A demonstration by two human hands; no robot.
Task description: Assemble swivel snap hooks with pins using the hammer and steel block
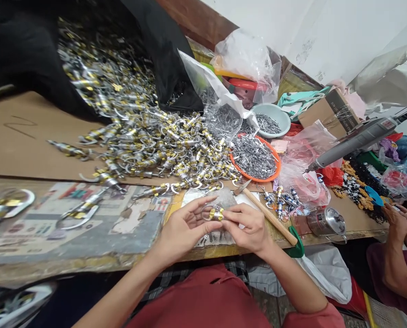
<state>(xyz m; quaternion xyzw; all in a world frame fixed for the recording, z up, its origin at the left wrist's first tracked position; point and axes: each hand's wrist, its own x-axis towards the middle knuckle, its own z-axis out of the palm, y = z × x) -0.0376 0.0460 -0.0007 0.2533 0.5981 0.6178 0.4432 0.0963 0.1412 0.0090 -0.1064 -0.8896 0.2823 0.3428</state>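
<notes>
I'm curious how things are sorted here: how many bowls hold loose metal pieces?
2: the orange bowl and the pale bowl just behind it. Others may be hidden.

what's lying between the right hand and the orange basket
In the head view, a wooden-handled hammer lies between the right hand and the orange basket.

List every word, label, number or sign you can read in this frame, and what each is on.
Cardboard sheet: a handwritten mark, perhaps "N" or "Z".
Cardboard box: print on its dark strip, too blurred to read.
Power screwdriver: red label, too small to read.
Printed sheet: blurred, unreadable.
</notes>
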